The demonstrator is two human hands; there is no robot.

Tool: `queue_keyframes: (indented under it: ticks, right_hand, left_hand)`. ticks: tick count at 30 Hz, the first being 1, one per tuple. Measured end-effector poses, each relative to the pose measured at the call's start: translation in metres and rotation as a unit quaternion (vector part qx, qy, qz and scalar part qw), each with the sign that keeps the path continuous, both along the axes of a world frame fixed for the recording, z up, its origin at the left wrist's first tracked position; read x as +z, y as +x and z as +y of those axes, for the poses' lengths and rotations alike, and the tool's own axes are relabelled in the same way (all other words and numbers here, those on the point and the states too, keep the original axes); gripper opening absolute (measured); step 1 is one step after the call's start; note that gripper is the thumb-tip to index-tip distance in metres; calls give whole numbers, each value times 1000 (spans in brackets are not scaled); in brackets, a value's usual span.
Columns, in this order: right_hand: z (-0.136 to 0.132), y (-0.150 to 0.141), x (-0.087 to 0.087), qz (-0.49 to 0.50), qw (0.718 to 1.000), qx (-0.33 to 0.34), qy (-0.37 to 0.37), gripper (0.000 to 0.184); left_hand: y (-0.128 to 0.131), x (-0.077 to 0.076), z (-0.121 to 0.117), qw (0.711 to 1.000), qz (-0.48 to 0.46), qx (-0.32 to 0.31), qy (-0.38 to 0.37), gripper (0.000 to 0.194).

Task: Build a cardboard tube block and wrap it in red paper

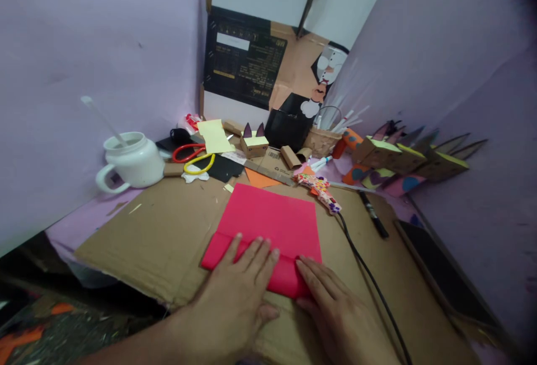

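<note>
1. Worktop (84, 228), lilac-covered, overlaid by a cardboard sheet (155, 230).
2. Open carton (247, 65), printed black, white and tan, upright at the back.
3. Dark flat panel (444, 270) with a pale rim, at the right edge.
4. Red sheet (272, 214), flat on the cardboard, directly in front of the person. Its near edge is turned over in a band. The band's long axis runs left to right, slanting nearer at the right end; the 1-layer part lies beyond the fingertips.
5. Left hand (241, 281), palm down, fingers slightly spread over the left and middle of the band, thumb out to the side, gripping nothing.
6. Right hand (331, 298), fingers close together on the right end of the band, thumb by the near edge; whether it pinches the sheet cannot be told. Both hands touch the band, so neither is nearer.
7. White mug (142, 163), upright, a pale stick inside, far left.
8. Floral-wrapped tool (321, 188), black cord attached, just beyond the sheet's far right corner.
9. Scissors (188, 154), 1 red loop and 1 yellow, beyond the sheet, to its left.
10. Black marker (373, 216), right of the cord.
</note>
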State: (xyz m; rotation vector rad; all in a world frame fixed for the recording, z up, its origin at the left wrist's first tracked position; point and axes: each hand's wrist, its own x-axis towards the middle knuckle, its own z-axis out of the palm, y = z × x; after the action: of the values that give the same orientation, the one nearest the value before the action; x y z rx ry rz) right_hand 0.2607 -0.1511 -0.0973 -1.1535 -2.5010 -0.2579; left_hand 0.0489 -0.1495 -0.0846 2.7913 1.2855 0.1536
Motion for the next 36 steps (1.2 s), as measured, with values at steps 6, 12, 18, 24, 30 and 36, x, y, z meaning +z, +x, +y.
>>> queue_keyframes:
  ticks: [6, 12, 18, 24, 30, 36]
  right_hand:
    - [-4, -2, 3, 27, 998, -34, -51, 33]
    - [-10, -9, 7, 70, 990, -81, -94, 36]
    - [-8, -10, 8, 93, 986, -79, -110, 36]
    - [9, 11, 12, 129, 980, -16, -151, 32]
    - [11, 9, 21, 102, 983, -35, -148, 31]
    - [1, 0, 15, 104, 987, -65, -106, 33]
  left_hand:
    - [-51, 16, 9, 986, 52, 144, 73, 52]
    - [-78, 50, -3, 952, -32, 198, 233, 49]
    - [-14, 15, -47, 968, -133, -138, 159, 35]
    - [45, 0, -44, 966, -53, -222, 120, 43]
    - [20, -10, -40, 990, -16, -139, 6, 67]
    - [-31, 0, -67, 972, 135, 192, 16, 67]
